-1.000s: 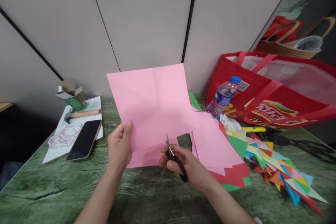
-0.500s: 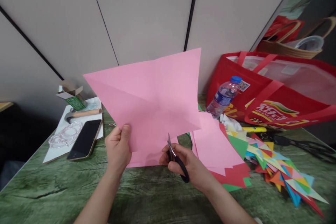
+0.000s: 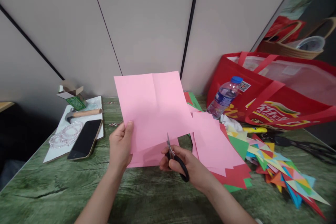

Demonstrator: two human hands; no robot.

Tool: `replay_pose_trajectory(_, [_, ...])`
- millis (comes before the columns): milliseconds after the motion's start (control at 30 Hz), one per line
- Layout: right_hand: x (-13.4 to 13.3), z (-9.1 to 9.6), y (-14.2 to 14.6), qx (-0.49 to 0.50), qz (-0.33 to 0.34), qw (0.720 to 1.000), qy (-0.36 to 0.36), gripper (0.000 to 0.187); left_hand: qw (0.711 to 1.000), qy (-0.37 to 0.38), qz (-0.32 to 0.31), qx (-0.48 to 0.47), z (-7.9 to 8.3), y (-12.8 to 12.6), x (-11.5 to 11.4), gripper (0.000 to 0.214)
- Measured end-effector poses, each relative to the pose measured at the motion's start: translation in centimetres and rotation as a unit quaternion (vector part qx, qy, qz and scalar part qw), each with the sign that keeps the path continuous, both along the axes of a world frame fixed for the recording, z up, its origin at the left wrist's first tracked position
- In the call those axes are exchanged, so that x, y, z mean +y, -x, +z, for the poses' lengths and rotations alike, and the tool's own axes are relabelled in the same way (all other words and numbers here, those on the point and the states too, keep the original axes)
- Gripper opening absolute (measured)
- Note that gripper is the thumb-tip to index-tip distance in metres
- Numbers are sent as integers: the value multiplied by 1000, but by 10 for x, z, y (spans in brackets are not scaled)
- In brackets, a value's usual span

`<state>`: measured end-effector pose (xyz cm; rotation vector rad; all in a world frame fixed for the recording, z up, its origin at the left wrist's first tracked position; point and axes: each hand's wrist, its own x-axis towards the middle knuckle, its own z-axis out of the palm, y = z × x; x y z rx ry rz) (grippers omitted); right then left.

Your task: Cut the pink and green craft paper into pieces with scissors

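My left hand [image 3: 120, 145] pinches the lower left edge of a creased pink sheet of paper [image 3: 154, 108], thumb in front, and holds it raised above the table. In my right hand [image 3: 183, 162] is a pair of scissors [image 3: 181, 168] with black handles, its blades pointing up by the sheet's lower edge. Whether the blades touch the paper I cannot tell. Below the raised sheet, another pink paper [image 3: 151, 159] lies on the table. Right of my right hand are stacked pink sheets [image 3: 210, 140], with red paper [image 3: 237, 178] and green paper beneath.
At left, a phone [image 3: 85, 139], a hammer [image 3: 84, 113], clear bead strands [image 3: 65, 134] and a green box [image 3: 76, 101] rest on or around a white board. At right stand a bottle [image 3: 224, 98] and a red bag [image 3: 262, 91], near folded colored papers [image 3: 283, 168] and black scissors [image 3: 301, 143].
The pink sheet's upper part has swung and its outline is narrower and lower, its top corners drawn inward. My left hand has shifted slightly right; the scissors have stayed nearly in place.
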<state>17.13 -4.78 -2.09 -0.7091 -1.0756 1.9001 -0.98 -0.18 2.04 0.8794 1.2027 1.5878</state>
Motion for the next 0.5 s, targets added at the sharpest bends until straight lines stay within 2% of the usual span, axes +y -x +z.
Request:
replay_pose_trajectory(300, [-1,2,1,-25,-2,1000,13,38,993,-16,30,112,-8,5,-1,26])
replay_pose_trajectory(500, [-1,3,0,-56,-4,998,3,42,992,-27,35,118,-5,2,-3,26])
